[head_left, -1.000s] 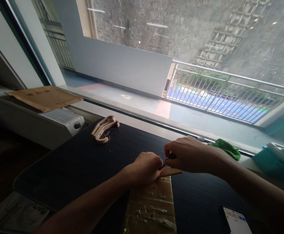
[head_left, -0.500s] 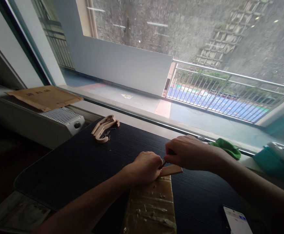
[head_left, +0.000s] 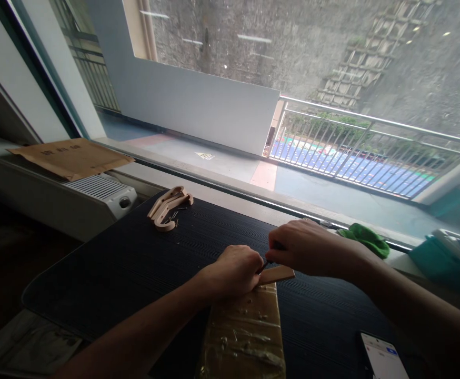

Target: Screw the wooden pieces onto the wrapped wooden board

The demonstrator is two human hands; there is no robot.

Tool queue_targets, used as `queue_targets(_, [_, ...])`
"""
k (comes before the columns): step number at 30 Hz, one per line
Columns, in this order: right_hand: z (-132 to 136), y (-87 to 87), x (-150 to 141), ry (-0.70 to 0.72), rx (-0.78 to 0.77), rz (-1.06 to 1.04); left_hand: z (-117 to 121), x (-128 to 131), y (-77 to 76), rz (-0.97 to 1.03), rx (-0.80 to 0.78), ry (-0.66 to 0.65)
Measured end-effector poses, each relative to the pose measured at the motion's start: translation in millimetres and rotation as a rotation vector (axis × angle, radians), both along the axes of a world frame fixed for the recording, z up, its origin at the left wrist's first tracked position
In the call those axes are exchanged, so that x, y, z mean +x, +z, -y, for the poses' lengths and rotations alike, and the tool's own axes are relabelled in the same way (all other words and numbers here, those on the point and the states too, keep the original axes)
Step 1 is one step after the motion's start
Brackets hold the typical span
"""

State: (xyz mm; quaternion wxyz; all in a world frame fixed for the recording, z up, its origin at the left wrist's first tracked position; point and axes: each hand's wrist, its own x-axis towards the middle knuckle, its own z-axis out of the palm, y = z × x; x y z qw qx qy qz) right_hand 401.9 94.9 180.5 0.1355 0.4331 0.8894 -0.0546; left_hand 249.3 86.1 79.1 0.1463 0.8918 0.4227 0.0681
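Left hand (head_left: 236, 268) is pressing down at the near end of the taped block (head_left: 246, 334), its fingers curling over the wooden piece (head_left: 278, 274); right hand (head_left: 307, 246) is gripping a dark, thin-shafted tool (head_left: 265, 265), its fingers clenching around the handle and covering more of it than a second ago; the wooden piece is lying across the block's far end, now showing more of its broad face; curved wooden pieces (head_left: 170, 208) are resting beside screws (head_left: 175, 216) on the dark surface (head_left: 115, 263).
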Motion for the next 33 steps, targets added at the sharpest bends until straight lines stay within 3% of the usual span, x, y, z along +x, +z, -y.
queue_targets(8, [3, 4.4, -7, 0.099, -0.006, 0.059, -1, 0, -4.0, -0.005, 0.016, -0.017])
queue_targets(15, [4, -4.0, -1, 0.014, 0.043, 0.046, -2, 1, -4.7, -0.03, 0.025, -0.013])
queue_targets(25, [2, 3.2, -14, 0.088, 0.0, 0.122, -2, 0, -7.2, -0.01, 0.038, -0.011])
queue_targets(33, [-4, -7.1, 0, -0.032, -0.026, 0.056, -3, -3, -3.4, 0.001, -0.019, -0.05])
